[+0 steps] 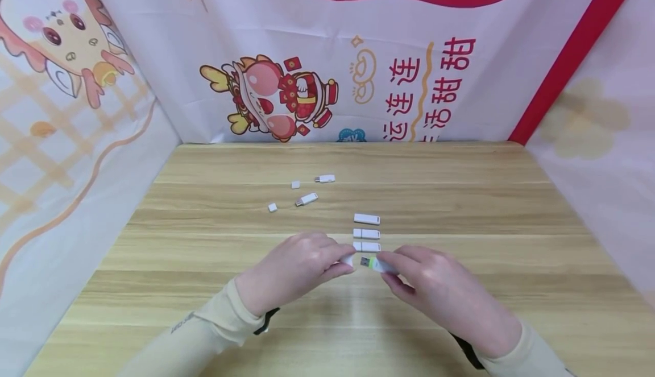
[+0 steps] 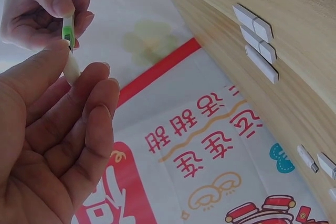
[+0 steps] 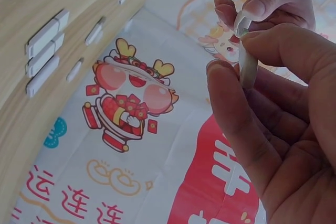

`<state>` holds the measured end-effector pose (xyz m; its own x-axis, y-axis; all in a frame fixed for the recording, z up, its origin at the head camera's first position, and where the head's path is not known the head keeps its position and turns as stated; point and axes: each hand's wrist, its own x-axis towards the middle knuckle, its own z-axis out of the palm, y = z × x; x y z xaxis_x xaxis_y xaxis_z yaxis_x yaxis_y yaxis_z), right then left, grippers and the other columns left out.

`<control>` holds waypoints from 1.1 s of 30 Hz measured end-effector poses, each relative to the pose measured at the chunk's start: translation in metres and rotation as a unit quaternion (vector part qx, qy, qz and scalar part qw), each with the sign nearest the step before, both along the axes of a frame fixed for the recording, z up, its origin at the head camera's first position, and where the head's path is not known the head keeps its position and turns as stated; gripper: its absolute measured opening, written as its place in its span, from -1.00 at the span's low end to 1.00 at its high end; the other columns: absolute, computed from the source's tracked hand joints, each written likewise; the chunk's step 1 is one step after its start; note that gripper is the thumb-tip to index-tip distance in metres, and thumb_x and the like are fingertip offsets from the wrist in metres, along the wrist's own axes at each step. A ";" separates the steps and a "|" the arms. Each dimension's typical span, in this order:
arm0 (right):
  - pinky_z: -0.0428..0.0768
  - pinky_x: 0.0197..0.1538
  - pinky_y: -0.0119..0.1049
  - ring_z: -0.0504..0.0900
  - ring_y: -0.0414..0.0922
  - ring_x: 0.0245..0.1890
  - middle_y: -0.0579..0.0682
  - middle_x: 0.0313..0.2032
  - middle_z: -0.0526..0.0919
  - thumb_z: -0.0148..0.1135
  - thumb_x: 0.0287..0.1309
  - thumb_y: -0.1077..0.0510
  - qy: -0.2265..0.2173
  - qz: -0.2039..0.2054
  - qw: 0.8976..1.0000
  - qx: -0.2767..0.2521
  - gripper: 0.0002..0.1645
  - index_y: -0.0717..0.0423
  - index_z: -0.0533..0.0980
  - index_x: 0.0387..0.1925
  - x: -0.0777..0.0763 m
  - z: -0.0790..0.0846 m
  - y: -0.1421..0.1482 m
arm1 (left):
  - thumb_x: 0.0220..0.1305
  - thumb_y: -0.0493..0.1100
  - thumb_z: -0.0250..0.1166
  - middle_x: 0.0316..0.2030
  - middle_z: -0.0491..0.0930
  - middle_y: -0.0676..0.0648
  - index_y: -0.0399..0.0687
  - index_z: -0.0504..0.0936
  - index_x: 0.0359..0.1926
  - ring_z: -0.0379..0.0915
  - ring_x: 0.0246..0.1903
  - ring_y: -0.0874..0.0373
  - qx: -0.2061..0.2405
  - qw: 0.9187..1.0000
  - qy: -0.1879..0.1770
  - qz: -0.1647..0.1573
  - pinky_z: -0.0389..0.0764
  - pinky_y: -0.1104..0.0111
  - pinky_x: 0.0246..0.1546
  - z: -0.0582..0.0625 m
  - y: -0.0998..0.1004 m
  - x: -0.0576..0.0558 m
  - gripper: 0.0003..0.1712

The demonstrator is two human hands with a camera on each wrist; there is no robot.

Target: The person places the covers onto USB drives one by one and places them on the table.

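Observation:
Between thumb and fingertips, my left hand (image 1: 302, 263) pinches a small white cap (image 1: 347, 260). My right hand (image 1: 435, 280) pinches the body of a white USB stick (image 1: 381, 265), its metal plug bare and pointing left at the cap, with bright green at the base of the plug. A short gap parts plug and cap in the head view. The right wrist view shows the cap (image 3: 242, 22) hollow-ended, close to the stick (image 3: 248, 69). Just beyond the hands, three white USB sticks (image 1: 367, 233) lie in a column, the nearest one right by the fingertips.
Farther back on the wooden table (image 1: 460, 195) lie two uncapped USB sticks, one upper (image 1: 325, 178) and one lower (image 1: 307, 199). A loose white cap (image 1: 295, 185) and another cap (image 1: 273, 207) lie left of them. A printed cloth (image 1: 307, 36) hangs behind the table's back edge.

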<state>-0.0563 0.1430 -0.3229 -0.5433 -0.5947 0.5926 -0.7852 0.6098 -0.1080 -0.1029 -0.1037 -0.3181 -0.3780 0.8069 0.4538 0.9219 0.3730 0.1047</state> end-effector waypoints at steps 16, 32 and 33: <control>0.56 -0.47 -0.50 0.56 -0.28 -0.52 -0.10 -0.40 0.66 0.54 -0.23 0.34 0.016 0.021 1.000 -0.001 -0.52 0.18 0.65 -0.13 -0.002 0.000 -0.004 | 0.24 -0.05 0.42 -0.34 0.72 0.02 -0.17 0.73 -0.11 0.59 -0.43 0.30 -0.005 1.000 0.002 0.009 0.62 0.53 -0.32 0.003 0.001 0.005 -0.69; 0.56 -0.46 -0.48 0.52 -0.29 -0.54 -0.13 -0.43 0.64 0.58 -0.23 0.33 0.007 0.022 1.000 0.007 -0.52 0.18 0.65 -0.14 -0.002 0.003 -0.007 | 0.21 -0.07 0.45 -0.40 0.69 0.05 -0.17 0.71 -0.16 0.54 -0.48 0.30 0.008 1.000 0.020 0.011 0.60 0.53 -0.39 0.002 0.001 0.007 -0.72; 0.57 -0.46 -0.47 0.53 -0.29 -0.53 -0.12 -0.43 0.64 0.59 -0.23 0.33 0.004 0.021 1.000 0.008 -0.52 0.18 0.66 -0.14 -0.002 0.004 -0.007 | 0.20 -0.07 0.45 -0.39 0.70 0.04 -0.17 0.71 -0.14 0.55 -0.47 0.30 0.005 1.000 0.017 0.012 0.60 0.53 -0.38 0.002 0.001 0.008 -0.70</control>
<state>-0.0582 0.1363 -0.3191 -0.5125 -0.6263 0.5874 -0.8112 0.5775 -0.0919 -0.0953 -0.1024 -0.3160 -0.3818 0.7929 0.4750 0.9156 0.3944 0.0777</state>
